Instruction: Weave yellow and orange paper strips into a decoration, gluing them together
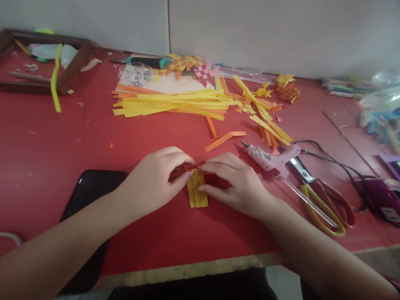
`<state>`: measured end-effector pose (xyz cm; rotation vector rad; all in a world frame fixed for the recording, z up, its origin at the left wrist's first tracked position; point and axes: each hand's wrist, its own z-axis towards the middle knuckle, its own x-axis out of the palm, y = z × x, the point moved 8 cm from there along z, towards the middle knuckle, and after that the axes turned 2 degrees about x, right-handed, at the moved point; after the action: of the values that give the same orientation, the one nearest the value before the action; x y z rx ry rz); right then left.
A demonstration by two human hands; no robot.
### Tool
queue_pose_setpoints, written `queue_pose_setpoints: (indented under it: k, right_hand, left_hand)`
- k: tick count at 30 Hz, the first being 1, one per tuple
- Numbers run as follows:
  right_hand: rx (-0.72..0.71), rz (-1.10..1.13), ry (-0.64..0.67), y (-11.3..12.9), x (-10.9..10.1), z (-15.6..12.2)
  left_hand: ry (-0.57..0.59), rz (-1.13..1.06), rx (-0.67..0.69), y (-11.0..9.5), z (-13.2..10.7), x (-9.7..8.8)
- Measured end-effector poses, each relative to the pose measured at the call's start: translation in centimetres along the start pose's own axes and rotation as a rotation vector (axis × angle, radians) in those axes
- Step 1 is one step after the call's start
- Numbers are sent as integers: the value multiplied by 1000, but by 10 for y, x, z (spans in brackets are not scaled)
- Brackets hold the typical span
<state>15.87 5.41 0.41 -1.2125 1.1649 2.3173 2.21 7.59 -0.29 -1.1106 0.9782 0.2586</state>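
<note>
Several yellow paper strips (pixel 196 193) stand side by side, held upright between my hands just above the red table (pixel 150 237). My left hand (pixel 158 177) pinches their upper left edge between thumb and fingers. From the other side, my right hand (pixel 233 181) grips the same strips, its thumb against their right edge. Fingers hide the top ends, where a bit of orange shows; I cannot make out what it is. Close to my right hand lies a pink glue gun (pixel 265 161) with a clear glue stick. A black phone (pixel 93 187) rests under my left forearm.
Scissors (pixel 323 204) with yellow and red handles lie beneath the glue gun, near a black cable (pixel 340 164). Behind my hands is a pile of yellow and orange paper strips (pixel 171 103). A brown wooden tray (pixel 76 66) stands back left; woven paper fish (pixel 204 75) lie along the wall.
</note>
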Motion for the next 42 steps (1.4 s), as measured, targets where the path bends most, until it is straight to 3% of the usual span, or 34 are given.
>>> queue_pose_setpoints:
  k: [6,17,26,42]
  right_hand:
    - [-19,-45,102,-3,15,-3]
    - [-11,-42,189,-3,16,-4]
    - [21,-54,65,-4,17,-3]
    - [38,-82,155,-8,19,-1]
  left_hand:
    - [73,197,48,2,-3,6]
    - [101,159,37,2,-4,10]
    - [110,168,29,5,-5,12]
    - [82,171,-28,6,-5,8]
